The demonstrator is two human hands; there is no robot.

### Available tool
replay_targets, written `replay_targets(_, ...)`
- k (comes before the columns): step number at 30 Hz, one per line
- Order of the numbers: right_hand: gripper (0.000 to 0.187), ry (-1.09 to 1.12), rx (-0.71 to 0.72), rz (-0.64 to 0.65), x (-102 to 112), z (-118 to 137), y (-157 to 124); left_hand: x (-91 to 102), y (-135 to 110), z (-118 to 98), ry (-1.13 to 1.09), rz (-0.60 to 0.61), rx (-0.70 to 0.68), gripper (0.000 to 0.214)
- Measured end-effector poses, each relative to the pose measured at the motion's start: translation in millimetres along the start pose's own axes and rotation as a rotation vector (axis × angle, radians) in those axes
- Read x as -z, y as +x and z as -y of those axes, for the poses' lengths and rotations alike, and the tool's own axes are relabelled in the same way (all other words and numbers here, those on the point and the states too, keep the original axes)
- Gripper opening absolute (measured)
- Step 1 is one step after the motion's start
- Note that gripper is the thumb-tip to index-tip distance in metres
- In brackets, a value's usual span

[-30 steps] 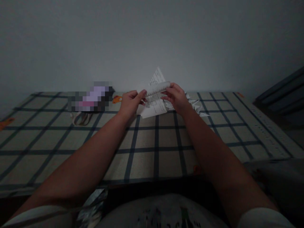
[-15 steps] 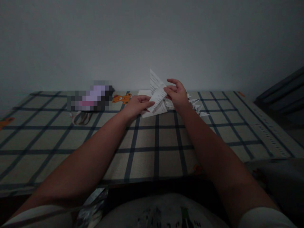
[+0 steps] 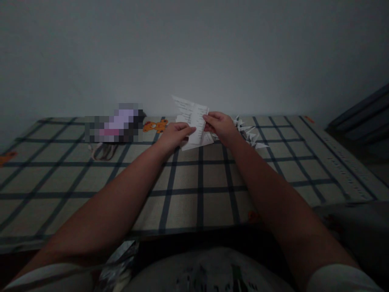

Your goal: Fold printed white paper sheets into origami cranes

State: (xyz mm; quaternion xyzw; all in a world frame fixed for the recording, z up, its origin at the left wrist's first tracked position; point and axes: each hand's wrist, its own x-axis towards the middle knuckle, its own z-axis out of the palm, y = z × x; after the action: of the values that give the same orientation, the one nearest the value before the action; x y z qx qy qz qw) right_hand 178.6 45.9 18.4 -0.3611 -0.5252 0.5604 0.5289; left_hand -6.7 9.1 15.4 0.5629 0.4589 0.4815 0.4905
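Note:
Both my hands meet over the far middle of a checked cloth (image 3: 182, 194). My left hand (image 3: 174, 136) and my right hand (image 3: 221, 126) each pinch a white printed sheet of paper (image 3: 193, 117), partly folded and held just above the cloth. Under it lies another white sheet (image 3: 199, 142). Right behind my right hand sits a heap of small folded white paper shapes (image 3: 251, 134).
The plain wall stands right behind the cloth. A blurred purple and dark object (image 3: 114, 123) lies at the far left with a pale strap (image 3: 103, 151) in front of it. An orange bear print (image 3: 155, 125) shows on the cloth. Dark furniture (image 3: 361, 117) stands at the right.
The paper has been turned from a raised point into a flatter fold leaning left. My right hand has come down and closed on its right edge; my left hand stays low at its lower edge.

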Motion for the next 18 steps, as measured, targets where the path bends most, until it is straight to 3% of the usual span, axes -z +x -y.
replay_targets(6,0.028,-0.047,-0.005,0.007,-3.2,-1.5,-1.1,-1.1,0.5,2.6,-0.045,-0.003,-0.094,0.029)
replay_targets(18,0.036,-0.013,0.006,0.016,-7.0,6.7,-6.7,1.5,2.1,6.4,0.016,-0.012,-0.055,0.023)
